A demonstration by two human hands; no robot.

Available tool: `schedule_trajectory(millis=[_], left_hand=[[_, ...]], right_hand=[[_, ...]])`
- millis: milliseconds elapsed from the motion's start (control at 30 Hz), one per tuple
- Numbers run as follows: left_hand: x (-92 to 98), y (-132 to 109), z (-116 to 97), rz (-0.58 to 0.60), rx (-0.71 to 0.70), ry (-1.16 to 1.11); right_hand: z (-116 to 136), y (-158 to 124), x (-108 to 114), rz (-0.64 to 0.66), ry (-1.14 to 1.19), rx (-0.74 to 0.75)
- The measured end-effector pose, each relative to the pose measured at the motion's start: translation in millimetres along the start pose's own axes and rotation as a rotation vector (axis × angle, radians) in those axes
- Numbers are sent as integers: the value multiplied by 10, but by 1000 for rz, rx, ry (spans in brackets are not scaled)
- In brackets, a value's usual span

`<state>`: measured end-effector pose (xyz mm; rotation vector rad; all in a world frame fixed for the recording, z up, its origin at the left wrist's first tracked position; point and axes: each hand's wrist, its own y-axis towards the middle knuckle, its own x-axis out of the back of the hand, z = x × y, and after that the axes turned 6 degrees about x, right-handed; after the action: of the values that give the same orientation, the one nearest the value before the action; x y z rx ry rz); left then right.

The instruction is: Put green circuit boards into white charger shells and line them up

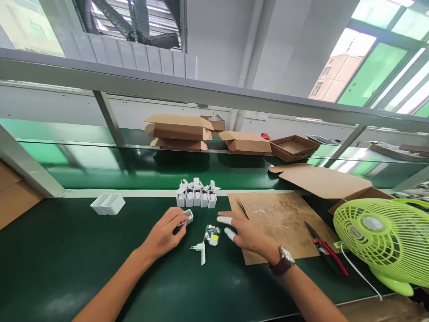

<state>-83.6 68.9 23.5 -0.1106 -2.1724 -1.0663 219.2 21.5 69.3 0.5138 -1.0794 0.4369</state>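
My left hand [170,232] is closed around a small white plastic housing [189,217], which lies on its side with its hollow showing. My right hand [246,230] hovers with fingers apart, white covers on two fingertips and nothing held. Between the hands lies a small circuit board [212,235] with a yellow-wrapped part. Just below it is a white plug piece [200,251] with pins and a flat arm. Behind the hands stands a row of several white housings [197,197] with plug pieces and wires sticking out of their tops.
Two empty white housings [107,204] stand at the left. A brown cardboard sheet [275,223] holds tweezers [241,208] and red-handled pliers [326,248]. A green fan [382,241] stands at the right. Cardboard boxes [179,129] sit beyond the metal frame [214,91].
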Motion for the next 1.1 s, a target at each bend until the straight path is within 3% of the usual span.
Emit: schedule_trajectory(millis=[100, 300, 533, 667, 767, 933, 1100], left_hand=[[4, -51, -22, 70, 44, 18], [-42, -116, 4, 144, 197, -46], [-40, -124, 16, 227, 261, -165], [-39, -101, -13, 300, 404, -249], [-45, -95, -20, 323, 490, -274], [-16, -106, -3, 334, 448, -326], [-65, -130, 30, 381, 476, -447]], right_hand=[[120, 191, -124, 48, -211, -97], [361, 304, -282, 123, -197, -52], [205, 461, -441, -43, -99, 68], [37, 472, -635, -77, -46, 99], [-24, 417, -725, -203, 36, 130], [13, 341, -649, -409, 150, 96], [91, 322, -520, -558, 184, 170]])
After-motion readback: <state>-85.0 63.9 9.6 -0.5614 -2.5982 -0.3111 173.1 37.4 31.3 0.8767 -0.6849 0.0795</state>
